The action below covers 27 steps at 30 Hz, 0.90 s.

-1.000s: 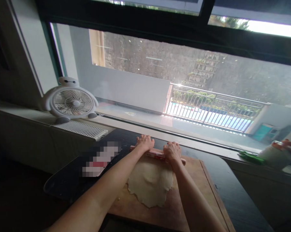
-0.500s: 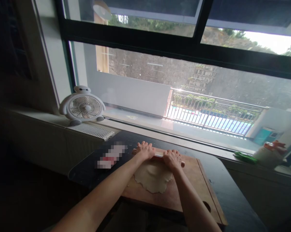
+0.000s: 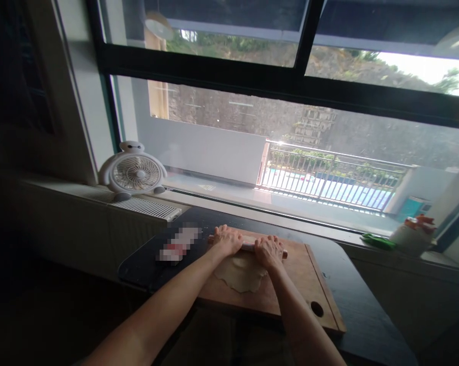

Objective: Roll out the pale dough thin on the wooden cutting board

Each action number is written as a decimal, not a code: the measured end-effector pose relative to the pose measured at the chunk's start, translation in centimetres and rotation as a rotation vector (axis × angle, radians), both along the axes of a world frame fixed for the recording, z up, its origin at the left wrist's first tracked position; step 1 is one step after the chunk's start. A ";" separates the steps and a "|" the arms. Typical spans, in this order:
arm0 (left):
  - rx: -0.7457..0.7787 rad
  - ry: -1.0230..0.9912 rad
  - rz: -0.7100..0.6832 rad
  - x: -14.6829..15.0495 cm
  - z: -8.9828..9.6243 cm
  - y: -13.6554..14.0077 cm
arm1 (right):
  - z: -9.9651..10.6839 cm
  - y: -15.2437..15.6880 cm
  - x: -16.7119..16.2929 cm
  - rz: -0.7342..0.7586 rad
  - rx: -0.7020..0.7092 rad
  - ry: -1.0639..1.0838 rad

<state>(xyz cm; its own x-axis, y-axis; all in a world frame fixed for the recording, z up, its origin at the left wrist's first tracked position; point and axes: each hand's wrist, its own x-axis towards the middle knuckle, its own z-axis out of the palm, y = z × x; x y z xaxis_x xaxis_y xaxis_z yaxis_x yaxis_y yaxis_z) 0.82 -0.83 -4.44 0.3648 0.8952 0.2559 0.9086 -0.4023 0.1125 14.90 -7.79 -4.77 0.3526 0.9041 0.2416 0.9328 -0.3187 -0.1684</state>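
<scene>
A wooden rolling pin lies crosswise at the far side of a flattened sheet of dough. Over its left part my left hand is closed, fingers curled on top. My right hand grips the right part the same way, and the pin's end sticks out beyond it. The dough has an uneven near edge and rests on a wooden cutting board. My hands and the pin cover the dough's far edge.
The board lies on a dark table; a blurred-out item is at its left. A white fan stands on the radiator by the window. A green item and a pale bag sit on the right sill.
The view has shifted slightly, so the board and table appear a little higher and further left. Both hands stay on the rolling pin at the far part of the dough.
</scene>
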 end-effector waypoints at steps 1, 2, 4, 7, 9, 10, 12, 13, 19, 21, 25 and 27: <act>-0.012 0.005 0.002 0.2 -0.1 0.5 | 0.0 0.4 0.2 -0.003 -0.004 0.006; -0.024 0.009 0.003 0.3 -0.1 1.1 | -0.1 0.8 0.3 -0.007 -0.009 0.013; -0.042 0.014 0.007 0.7 -0.2 2.3 | -0.2 1.8 0.8 -0.013 -0.016 0.027; -0.063 0.009 0.021 1.3 -0.3 4.0 | -0.2 3.3 1.4 -0.022 -0.025 0.047; -0.075 0.000 0.030 1.6 -0.4 4.9 | -0.2 4.1 1.8 -0.028 -0.034 0.060; -0.079 -0.004 0.032 1.7 -0.4 5.2 | -0.2 4.4 2.0 -0.030 -0.038 0.066; -0.078 -0.012 0.029 1.8 -0.6 5.6 | -0.3 4.8 2.2 -0.030 -0.044 0.074; -0.074 -0.015 0.025 1.8 -0.7 5.7 | -0.4 4.8 2.2 -0.029 -0.043 0.075; -0.012 -0.034 0.003 1.3 -1.0 4.5 | -0.5 3.5 1.6 -0.017 0.000 0.051; 0.024 -0.043 -0.005 1.0 -1.0 3.7 | -0.5 2.6 1.2 -0.012 0.033 0.033; 0.097 -0.058 -0.021 0.3 -0.9 1.5 | -0.7 0.8 0.4 -0.008 0.107 -0.008; 0.122 -0.063 -0.024 0.0 -0.9 0.5 | -0.9 0.0 0.1 -0.009 0.135 -0.025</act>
